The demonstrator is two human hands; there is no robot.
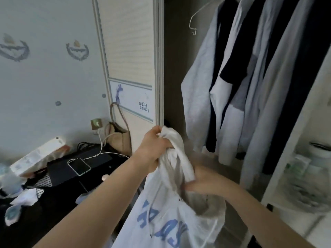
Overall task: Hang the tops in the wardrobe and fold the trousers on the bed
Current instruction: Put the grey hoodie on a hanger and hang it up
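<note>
In front of the open wardrobe, as I see it through the head camera:

Wardrobe (172, 68): a tall cupboard with a dark inner wall, standing open ahead and to the right.
Sliding door (129, 51): a cream slatted panel with a pale printed band lower down, pushed to the left of the opening.
Hanging clothes (250, 77): a row of pale blue, white and dark navy shirts and jackets, packed close together across the right of the wardrobe.
White top (172, 221): a white fabric garment with large blue lettering and a drawstring, the thing I am working on; it hangs low in the centre, in front of the wardrobe opening, bunched at its upper end between both hands.
Left hand (154, 149): clenched around the gathered upper fabric of the white top, holding it up.
Right hand (202, 179): partly hidden under a fold of the white top; fingers curled onto the fabric just below the left hand.
Dark desk (59, 203): low on the left, cluttered.
Black flat device (80, 163): lying on the desk.
White-edged phone (79, 166): resting on the black device, with a white cable attached.
Empty white wire hanger (195, 20): hanging at the left end of the row of clothes.
</note>
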